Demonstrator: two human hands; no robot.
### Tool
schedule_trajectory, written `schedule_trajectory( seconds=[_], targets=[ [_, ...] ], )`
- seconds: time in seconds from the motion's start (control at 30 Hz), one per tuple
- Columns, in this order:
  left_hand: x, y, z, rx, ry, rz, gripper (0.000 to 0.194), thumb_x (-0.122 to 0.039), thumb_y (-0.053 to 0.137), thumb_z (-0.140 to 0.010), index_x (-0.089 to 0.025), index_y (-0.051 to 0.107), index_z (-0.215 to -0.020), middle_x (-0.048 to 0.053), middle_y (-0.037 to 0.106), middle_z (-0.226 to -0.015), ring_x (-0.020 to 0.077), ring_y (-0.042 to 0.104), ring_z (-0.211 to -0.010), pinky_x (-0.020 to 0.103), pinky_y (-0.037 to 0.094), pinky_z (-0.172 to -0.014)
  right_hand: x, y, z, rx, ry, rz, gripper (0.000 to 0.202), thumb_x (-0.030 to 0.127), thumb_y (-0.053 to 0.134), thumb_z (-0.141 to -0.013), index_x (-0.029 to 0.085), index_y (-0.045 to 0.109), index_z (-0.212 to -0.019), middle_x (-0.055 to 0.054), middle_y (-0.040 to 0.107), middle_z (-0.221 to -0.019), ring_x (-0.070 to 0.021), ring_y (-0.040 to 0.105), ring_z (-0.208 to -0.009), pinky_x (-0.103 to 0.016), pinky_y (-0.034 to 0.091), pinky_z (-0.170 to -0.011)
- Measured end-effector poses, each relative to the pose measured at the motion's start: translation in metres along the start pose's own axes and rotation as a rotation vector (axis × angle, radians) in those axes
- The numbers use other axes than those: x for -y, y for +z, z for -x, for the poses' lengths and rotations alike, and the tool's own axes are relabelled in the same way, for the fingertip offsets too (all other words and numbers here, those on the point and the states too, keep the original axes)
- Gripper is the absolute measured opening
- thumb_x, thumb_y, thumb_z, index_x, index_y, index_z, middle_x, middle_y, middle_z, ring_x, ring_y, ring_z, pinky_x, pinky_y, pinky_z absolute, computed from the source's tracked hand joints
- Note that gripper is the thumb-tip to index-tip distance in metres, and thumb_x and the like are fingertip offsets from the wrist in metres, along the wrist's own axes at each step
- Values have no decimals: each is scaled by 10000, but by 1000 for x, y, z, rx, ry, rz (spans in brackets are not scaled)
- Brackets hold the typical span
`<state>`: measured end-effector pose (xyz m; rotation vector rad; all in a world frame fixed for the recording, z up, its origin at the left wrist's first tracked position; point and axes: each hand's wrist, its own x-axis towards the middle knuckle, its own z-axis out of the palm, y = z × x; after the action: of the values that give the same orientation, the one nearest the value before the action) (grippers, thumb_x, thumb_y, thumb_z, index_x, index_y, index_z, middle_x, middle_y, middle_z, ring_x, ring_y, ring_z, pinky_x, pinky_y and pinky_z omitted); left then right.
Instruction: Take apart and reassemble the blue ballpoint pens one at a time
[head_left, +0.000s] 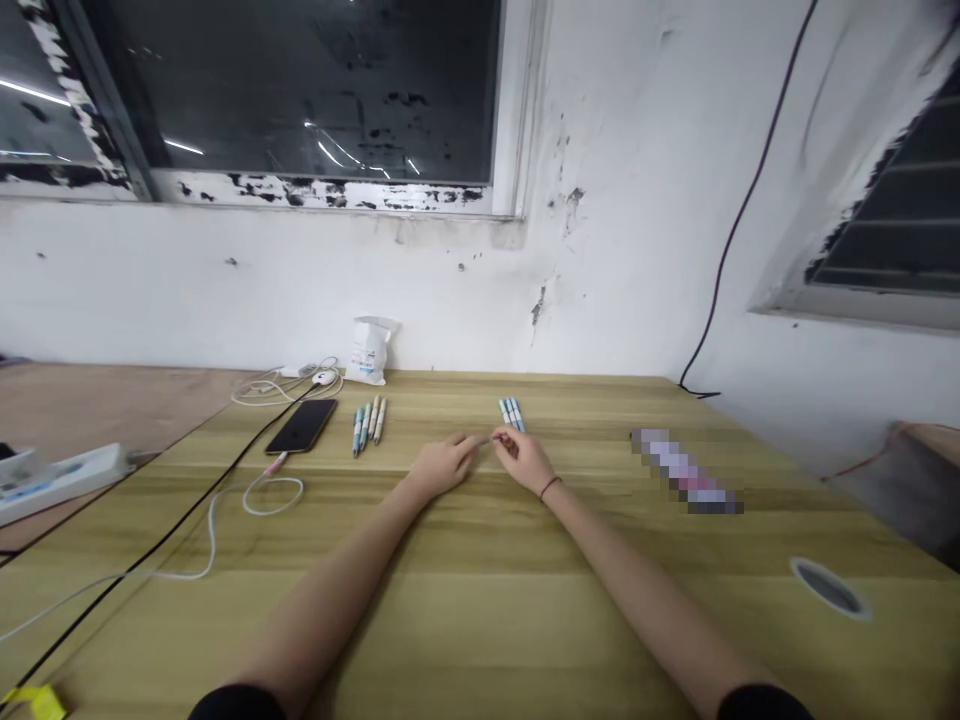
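Observation:
Low over the middle of the table, my left hand (444,466) and my right hand (523,462) nearly meet at the fingertips. The fingers of the left are curled together and point toward the right one. My right hand is pinched, thumb against fingers, with a dark band on its wrist. Something small and thin seems to lie between the fingertips, too small to make out. Just beyond the right hand lie three pale blue and white pens (511,411), side by side. Several more pens (369,424), blue-green and beige, rest in a row left of my left hand.
A dark phone (302,426) lies at left, plugged into a white cable (212,540). A black cord (202,495) crosses the table. Behind are a white packet (369,350) and coiled cables. At right are a blurred-out long item (686,472) and a round table grommet (831,588).

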<state>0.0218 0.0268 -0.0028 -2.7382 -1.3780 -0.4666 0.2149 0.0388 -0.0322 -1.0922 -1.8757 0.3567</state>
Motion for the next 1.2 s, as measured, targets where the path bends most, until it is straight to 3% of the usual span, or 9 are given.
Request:
schedule_trajectory(
  seconds=[0.37,0.87,1.2],
  targets=[
    [2,8,-2,-53,18,44,394,-353,300,-925,-335,378,-1312,37,572,-1139,189,609,-855,261,455,-677,-3,2,1,38,-10,5,160,282,473,-822,202,582,-908,-5,604,-665,-133,540,-573,-246,429,-555],
    [-4,6,-2,-68,-56,79,328,-442,346,-906,-286,537,-1122,32,611,-987,178,607,-847,235,417,-668,1,5,2,142,-16,-83,215,351,478,-850,204,620,-915,-44,681,-814,-167,621,-727,-280,485,-669],
    [-8,7,-2,-37,-121,41,265,-374,358,-894,-273,552,-1043,26,632,-972,178,608,-799,246,397,-658,-1,5,0,70,33,-88,173,325,484,-828,197,597,-853,-8,633,-704,-135,572,-621,-250,460,-604]
  ],
)
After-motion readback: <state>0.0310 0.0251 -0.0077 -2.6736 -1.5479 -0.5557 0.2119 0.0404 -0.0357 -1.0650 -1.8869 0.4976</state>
